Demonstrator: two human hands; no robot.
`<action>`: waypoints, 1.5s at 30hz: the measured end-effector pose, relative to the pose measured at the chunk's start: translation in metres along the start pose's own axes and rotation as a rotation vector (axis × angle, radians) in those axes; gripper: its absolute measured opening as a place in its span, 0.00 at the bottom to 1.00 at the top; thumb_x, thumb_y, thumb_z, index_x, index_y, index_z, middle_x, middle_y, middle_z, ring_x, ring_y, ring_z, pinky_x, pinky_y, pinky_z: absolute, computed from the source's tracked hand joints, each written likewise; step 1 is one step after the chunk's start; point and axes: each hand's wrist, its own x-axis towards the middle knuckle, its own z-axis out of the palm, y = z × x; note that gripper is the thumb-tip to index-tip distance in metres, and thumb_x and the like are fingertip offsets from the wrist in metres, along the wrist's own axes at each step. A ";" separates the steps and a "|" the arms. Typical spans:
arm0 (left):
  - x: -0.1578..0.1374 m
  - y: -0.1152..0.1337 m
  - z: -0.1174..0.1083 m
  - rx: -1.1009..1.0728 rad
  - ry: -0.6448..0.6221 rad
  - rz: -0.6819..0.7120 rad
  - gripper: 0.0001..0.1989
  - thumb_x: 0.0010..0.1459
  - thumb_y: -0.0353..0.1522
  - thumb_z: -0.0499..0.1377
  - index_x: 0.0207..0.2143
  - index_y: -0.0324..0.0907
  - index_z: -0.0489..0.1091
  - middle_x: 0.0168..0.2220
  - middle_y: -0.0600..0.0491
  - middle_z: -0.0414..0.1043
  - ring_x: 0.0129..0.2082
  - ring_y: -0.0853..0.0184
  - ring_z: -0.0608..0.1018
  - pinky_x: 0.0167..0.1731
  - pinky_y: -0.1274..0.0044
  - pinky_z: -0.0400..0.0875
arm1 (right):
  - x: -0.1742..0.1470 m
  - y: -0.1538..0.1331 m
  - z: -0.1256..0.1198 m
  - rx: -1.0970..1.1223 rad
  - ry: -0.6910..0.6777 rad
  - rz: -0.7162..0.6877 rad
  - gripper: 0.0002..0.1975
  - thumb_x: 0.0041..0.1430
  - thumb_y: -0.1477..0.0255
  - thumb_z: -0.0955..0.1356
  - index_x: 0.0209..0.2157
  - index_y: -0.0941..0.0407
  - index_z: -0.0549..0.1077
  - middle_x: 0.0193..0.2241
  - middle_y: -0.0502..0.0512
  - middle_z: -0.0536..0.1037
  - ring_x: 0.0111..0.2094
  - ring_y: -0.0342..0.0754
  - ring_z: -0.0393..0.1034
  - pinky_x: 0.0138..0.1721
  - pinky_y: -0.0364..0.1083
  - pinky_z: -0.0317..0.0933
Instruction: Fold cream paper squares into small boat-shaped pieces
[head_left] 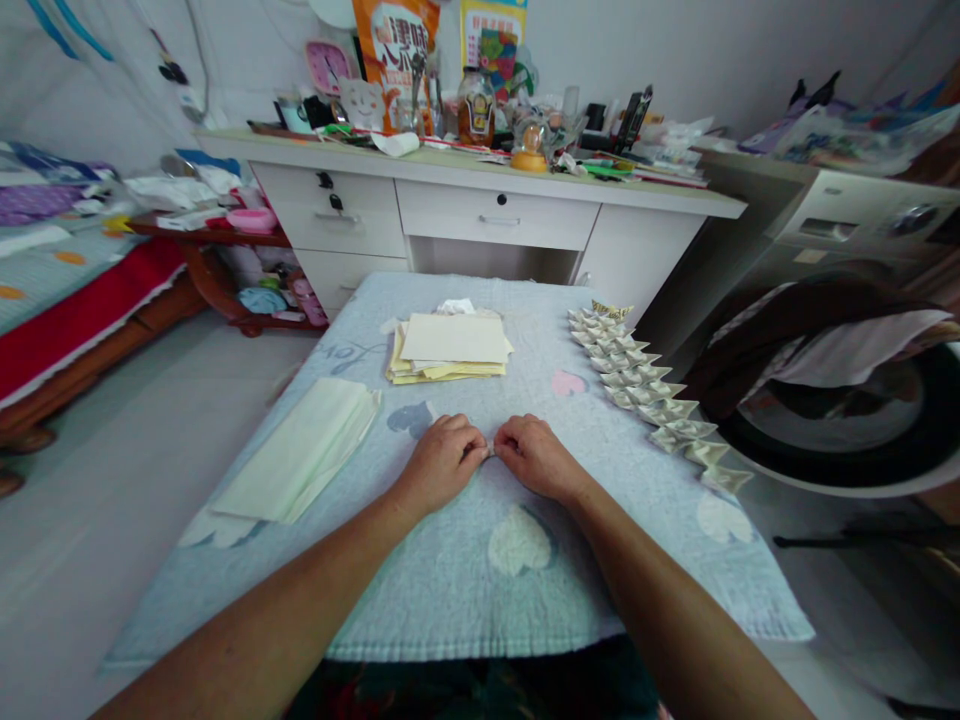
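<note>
My left hand (448, 452) and my right hand (534, 455) meet over the middle of the cloth-covered table. Both are closed, fingertips pinching a small piece of folded paper (491, 451), mostly hidden by the fingers. Beyond them lies a stack of cream and yellow paper sheets (456, 340), with a crumpled white bit behind it. To the left is a pile of long pale green paper (304, 450). Along the right side stand rows of pointed folded paper pieces (637, 380), set close together.
A blue heart-patterned cloth (442, 590) covers the table. Behind it stands a white desk (495, 215) crowded with jars, packets and small items. On the right is a washing machine (832, 235) with laundry in its open door. A bed (82, 290) is at the left.
</note>
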 end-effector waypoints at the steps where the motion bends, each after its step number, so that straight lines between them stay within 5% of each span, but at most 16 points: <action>1: 0.000 -0.001 0.000 0.003 -0.001 0.008 0.07 0.58 0.31 0.56 0.26 0.41 0.70 0.29 0.53 0.67 0.35 0.65 0.70 0.37 0.73 0.63 | -0.001 0.000 0.000 0.011 0.002 0.000 0.06 0.57 0.77 0.65 0.29 0.57 0.73 0.28 0.51 0.75 0.34 0.46 0.65 0.38 0.44 0.53; 34: 0.002 -0.001 0.000 0.020 0.008 -0.012 0.08 0.56 0.32 0.59 0.24 0.41 0.70 0.27 0.54 0.68 0.32 0.66 0.71 0.35 0.75 0.63 | -0.002 -0.001 -0.006 0.024 -0.028 0.146 0.03 0.57 0.72 0.69 0.31 0.56 0.73 0.27 0.50 0.75 0.34 0.45 0.64 0.38 0.45 0.49; 45: 0.001 -0.002 0.001 0.137 0.029 -0.180 0.08 0.52 0.39 0.63 0.31 0.44 0.74 0.34 0.52 0.70 0.40 0.60 0.71 0.39 0.70 0.61 | 0.001 -0.002 0.001 0.020 -0.023 0.206 0.02 0.57 0.72 0.69 0.33 0.55 0.74 0.30 0.51 0.74 0.37 0.47 0.64 0.39 0.47 0.49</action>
